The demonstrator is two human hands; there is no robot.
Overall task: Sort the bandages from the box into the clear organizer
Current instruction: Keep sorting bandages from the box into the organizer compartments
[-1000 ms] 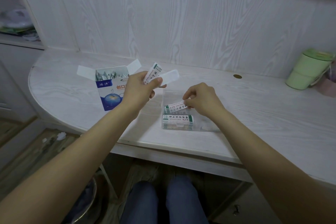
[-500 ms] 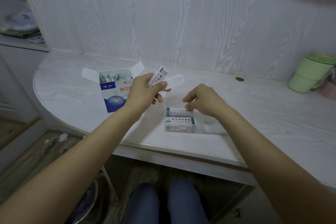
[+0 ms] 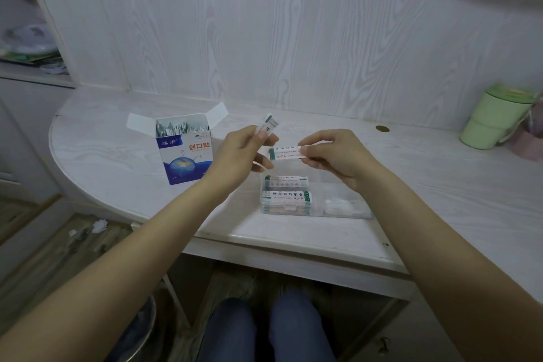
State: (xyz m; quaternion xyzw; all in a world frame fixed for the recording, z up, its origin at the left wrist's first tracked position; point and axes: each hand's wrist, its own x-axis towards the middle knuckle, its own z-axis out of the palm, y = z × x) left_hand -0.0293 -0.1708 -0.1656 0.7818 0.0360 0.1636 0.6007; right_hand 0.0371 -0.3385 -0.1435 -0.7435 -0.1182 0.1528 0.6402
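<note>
An open blue and white bandage box (image 3: 185, 156) stands on the white desk, its flaps up and wrapped bandages showing inside. To its right lies the clear organizer (image 3: 316, 200) with stacked bandages (image 3: 286, 195) in its left compartments. Above the organizer, my left hand (image 3: 245, 153) pinches an upright wrapped bandage (image 3: 269, 123). My right hand (image 3: 338, 156) pinches the right end of a second bandage (image 3: 286, 153), held level between the two hands.
A green cup (image 3: 493, 117) stands at the far right of the desk (image 3: 117, 161) beside a pink object (image 3: 529, 141). A round brass cap (image 3: 382, 128) sits in the desktop near the wall. A metal bin (image 3: 138, 332) is on the floor, below left.
My right hand left the organizer after laying a bandage there, rose, and took hold of a bandage from my left hand. My left hand now holds fewer bandages.
</note>
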